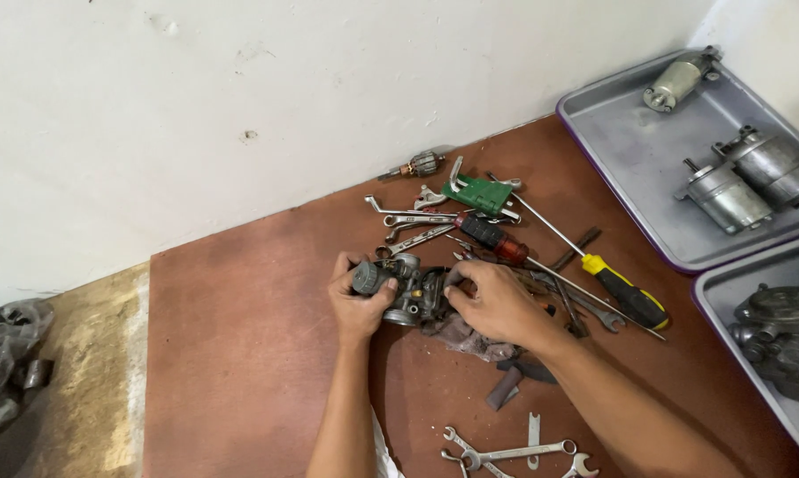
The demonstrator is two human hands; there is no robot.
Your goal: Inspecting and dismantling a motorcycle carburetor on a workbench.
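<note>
I see both hands closed on a small metal carburetor (413,296) at the middle of the brown board (240,354): my left hand (357,305) wraps its left end, my right hand (497,301) pinches its right side from above. Far right, a grey tray (621,150) holds three cylindrical motors (727,195). A green card (477,193) lies among wrenches beyond.
</note>
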